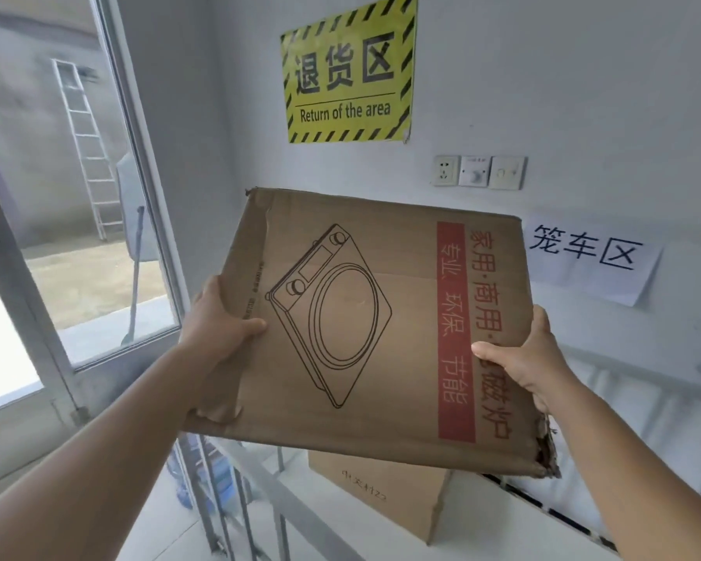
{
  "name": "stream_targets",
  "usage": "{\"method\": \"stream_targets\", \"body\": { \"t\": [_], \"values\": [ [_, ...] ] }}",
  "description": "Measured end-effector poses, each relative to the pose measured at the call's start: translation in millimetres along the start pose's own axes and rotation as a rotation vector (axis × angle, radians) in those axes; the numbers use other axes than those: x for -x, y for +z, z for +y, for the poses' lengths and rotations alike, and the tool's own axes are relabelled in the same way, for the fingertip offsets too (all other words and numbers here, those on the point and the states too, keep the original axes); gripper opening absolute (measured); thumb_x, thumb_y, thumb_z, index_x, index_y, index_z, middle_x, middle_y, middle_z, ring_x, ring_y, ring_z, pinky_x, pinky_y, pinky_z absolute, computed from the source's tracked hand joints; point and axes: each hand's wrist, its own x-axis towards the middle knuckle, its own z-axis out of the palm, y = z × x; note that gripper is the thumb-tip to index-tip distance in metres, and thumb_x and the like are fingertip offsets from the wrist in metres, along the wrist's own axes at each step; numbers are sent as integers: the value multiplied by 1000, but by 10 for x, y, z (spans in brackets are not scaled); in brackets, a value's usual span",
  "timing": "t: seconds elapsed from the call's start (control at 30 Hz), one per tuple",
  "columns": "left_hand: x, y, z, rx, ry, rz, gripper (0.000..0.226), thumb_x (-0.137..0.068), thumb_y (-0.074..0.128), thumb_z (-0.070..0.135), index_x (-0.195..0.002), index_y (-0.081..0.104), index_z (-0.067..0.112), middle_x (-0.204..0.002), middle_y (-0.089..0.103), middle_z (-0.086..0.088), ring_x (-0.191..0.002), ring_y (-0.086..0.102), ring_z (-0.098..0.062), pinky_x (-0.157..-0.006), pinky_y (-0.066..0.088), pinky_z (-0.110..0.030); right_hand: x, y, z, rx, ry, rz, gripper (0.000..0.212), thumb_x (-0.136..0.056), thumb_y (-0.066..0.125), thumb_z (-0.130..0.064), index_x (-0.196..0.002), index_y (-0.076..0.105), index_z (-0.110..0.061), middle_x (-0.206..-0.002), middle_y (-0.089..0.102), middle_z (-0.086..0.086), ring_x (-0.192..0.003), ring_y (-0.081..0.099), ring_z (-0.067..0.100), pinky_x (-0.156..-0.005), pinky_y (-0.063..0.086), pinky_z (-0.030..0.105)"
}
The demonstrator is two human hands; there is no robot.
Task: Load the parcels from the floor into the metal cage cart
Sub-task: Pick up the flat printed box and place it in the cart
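Hands: left hand [215, 317] and right hand [531, 358] grasp opposite edges of the flat brown cardboard parcel printed with a cooker outline and red band [365, 330], thumbs on its printed face.
Parcel position: held in the air, tilted, above the metal cage cart [260, 479]; torn at its near right corner.
Cart contents: a second plain brown cardboard box [381, 491] sits inside, directly below the parcel.
Step in hand: judged mid-transfer, over the cart.
Next move: lower the parcel past the cart rail, level, onto or beside the box below.
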Motion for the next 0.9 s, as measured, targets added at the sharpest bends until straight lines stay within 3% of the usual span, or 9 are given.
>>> {"method": "stream_targets", "body": {
  "t": [0.3, 0.57, 0.67, 0.77, 0.9],
  "values": [
    [-213, 1513, 334, -34, 43, -224, 87, -66, 85, 28, -138, 37, 15, -125, 52, -10, -106, 54, -31, -85, 47, -42, -445, -654, 838, 25, 194, 114, 79, -70, 86, -18, -128, 33, -30, -122, 54, 5, -106, 57, 24, -85, 49, 43],
    [-357, 2742, 288, -39, 69, -469, 81, -65, 86, 27, -130, 39, 14, -117, 51, -8, -102, 55, -31, -87, 50, -47, -487, -844, 1499, 52, 417, 262, 85, -66, 88, -17, -130, 34, -30, -115, 58, 3, -102, 60, 22, -84, 51, 43],
    [-439, 3157, 230, -19, 50, -569, 74, -63, 87, 26, -121, 43, 16, -113, 56, -9, -97, 58, -30, -83, 52, -46, -476, -868, 1669, 65, 492, 307, 74, -68, 86, -12, -123, 38, -27, -110, 61, 0, -98, 60, 19, -79, 48, 37],
    [-467, 3589, 145, -34, 63, -653, 85, -58, 88, 34, -127, 42, 17, -116, 57, -8, -100, 58, -31, -85, 52, -50, -462, -889, 1865, 86, 550, 348, 71, -68, 86, -13, -119, 39, -27, -108, 60, 0, -98, 60, 20, -79, 48, 38],
    [-324, 4049, 91, -58, 57, -769, 92, -59, 86, 36, -135, 39, 17, -123, 54, -9, -110, 53, -33, -89, 49, -44, -387, -969, 2196, 92, 674, 372, 68, -71, 85, -12, -117, 38, -26, -108, 58, 1, -98, 57, 21, -78, 47, 41]
  ]
}}
